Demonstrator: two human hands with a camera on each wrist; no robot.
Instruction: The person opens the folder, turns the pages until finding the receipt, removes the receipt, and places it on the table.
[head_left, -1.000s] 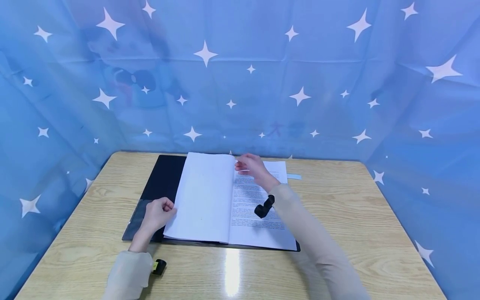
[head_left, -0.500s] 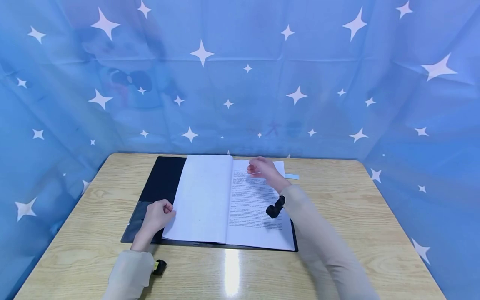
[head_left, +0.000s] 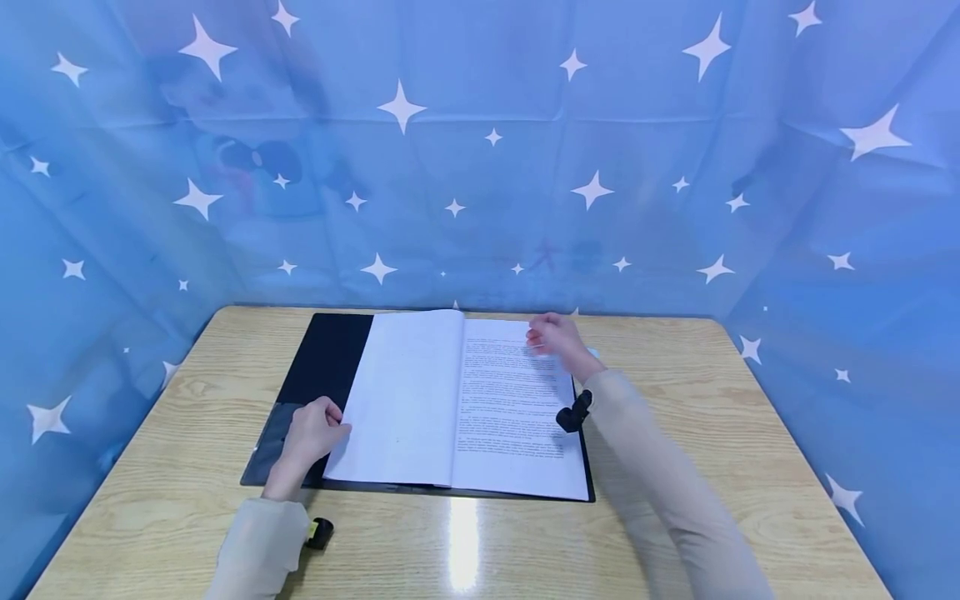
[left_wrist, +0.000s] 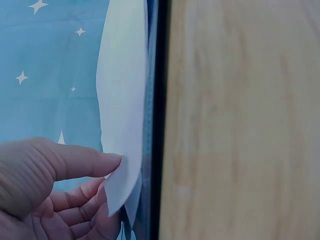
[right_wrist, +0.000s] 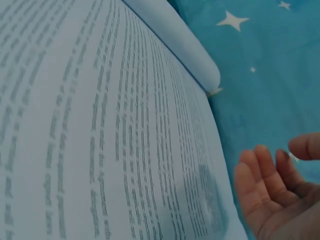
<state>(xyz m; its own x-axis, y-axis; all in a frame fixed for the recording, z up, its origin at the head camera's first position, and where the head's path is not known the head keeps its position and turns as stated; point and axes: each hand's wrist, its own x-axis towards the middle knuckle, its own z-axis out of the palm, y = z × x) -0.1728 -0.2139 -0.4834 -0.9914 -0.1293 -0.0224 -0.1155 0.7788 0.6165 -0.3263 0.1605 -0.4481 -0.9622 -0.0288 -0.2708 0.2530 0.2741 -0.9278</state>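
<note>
An open folder (head_left: pixel 326 354) with a black cover lies on the table, holding a stack of paper. Its left page (head_left: pixel 401 400) looks blank, while the right page (head_left: pixel 510 417) carries lines of print. With thumb above and fingers below, my left hand (head_left: pixel 311 433) pinches the outer edge of the left page; in the left wrist view that sheet (left_wrist: pixel 125 170) curls at its corner. My right hand (head_left: pixel 561 342) hovers over the far right part of the printed page, its fingers loosely bent and holding nothing. In the right wrist view, the printed page (right_wrist: pixel 110 125) lies beside the fingers.
The wooden table (head_left: pixel 697 400) extends on both sides of the folder. A blue curtain (head_left: pixel 480 167) with white stars hangs behind it. A light blue tab (head_left: pixel 593 353) shows partly behind my right hand.
My right hand has moved right, from the top of the centre fold across the printed page toward its far right corner. My left hand stays at the left page's edge.
</note>
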